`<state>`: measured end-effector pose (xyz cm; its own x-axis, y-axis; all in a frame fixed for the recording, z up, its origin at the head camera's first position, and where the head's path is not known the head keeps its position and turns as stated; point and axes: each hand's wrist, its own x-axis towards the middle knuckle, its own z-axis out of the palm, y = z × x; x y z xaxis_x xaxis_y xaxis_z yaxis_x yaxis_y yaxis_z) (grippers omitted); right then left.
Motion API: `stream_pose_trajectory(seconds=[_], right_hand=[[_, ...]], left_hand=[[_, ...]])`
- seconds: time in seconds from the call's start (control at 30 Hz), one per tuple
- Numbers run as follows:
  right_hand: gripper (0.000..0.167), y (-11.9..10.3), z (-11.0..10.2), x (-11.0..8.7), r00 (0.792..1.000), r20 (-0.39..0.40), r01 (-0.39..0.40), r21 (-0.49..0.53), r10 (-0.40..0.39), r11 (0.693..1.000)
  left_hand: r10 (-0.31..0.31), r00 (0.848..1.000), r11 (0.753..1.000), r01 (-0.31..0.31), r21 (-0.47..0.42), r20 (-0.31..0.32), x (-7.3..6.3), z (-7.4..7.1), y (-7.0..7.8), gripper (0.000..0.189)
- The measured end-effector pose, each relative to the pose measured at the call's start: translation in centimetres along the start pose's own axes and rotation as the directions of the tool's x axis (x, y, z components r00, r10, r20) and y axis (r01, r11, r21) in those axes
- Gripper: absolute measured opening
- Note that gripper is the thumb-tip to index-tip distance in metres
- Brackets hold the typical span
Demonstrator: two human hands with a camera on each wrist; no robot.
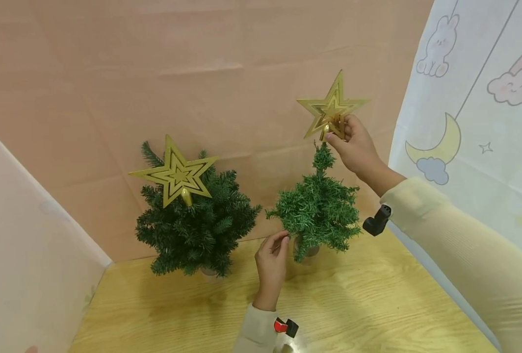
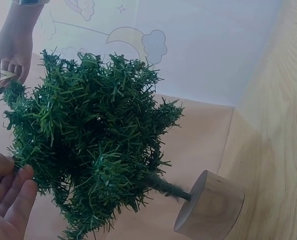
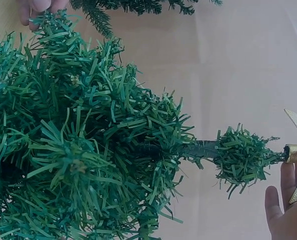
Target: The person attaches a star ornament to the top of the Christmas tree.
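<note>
A gold star topper point(image 1: 331, 109) is held between the thumb and fingers of my right hand point(image 1: 361, 149), above the smaller green Christmas tree point(image 1: 316, 208). In the right wrist view, the star's hollow gold socket point(image 3: 294, 153) meets the thin tip of the tree's top sprig point(image 3: 243, 155). My left hand point(image 1: 272, 257) pinches the end of a lower branch on that tree's left side; the left wrist view shows its fingertips point(image 2: 26, 175) at the needles. This tree stands on a round wooden base point(image 2: 211, 207).
To the left stands a fuller, darker Christmas tree point(image 1: 199, 235), topped by a tilted gold star point(image 1: 179, 175). Both trees are on a wood-grain table point(image 1: 353, 294). A peach cloth point(image 1: 261, 98) hangs behind, with a patterned white sheet point(image 1: 473, 98) at the right.
</note>
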<state>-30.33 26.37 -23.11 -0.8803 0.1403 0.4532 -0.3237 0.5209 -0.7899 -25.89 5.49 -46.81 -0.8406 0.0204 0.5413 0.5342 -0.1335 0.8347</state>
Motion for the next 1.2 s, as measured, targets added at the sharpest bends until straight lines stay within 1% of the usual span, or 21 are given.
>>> stream_pose_trajectory(seconds=[0.2, 0.4, 0.7, 1.2], right_hand=[[0.051, -0.28, 0.39, -0.26, 1.0, 0.003, 0.006, 0.005, -0.006, 1.0], [0.05, -0.31, 0.3, -0.2, 1.0, -0.004, 0.002, -0.009, -0.002, 1.0], [0.054, -0.32, 0.21, -0.42, 1.0, -0.006, -0.02, -0.026, 0.02, 0.999], [0.052, -0.01, 0.43, -0.3, 1.0, 0.002, -0.026, 0.013, 0.026, 1.0]], left_hand=[[0.004, 1.0, 1.0, -0.004, -0.001, -0.01, -0.5, -0.36, 0.42, 0.019], [0.006, 1.0, 1.0, -0.006, 0.003, -0.011, -0.45, -0.2, 0.28, 0.019], [0.009, 1.0, 1.0, -0.009, 0.005, -0.007, -0.47, -0.02, 0.25, 0.019], [0.009, 1.0, 1.0, -0.009, -0.008, 0.006, -0.41, 0.01, 0.33, 0.019]])
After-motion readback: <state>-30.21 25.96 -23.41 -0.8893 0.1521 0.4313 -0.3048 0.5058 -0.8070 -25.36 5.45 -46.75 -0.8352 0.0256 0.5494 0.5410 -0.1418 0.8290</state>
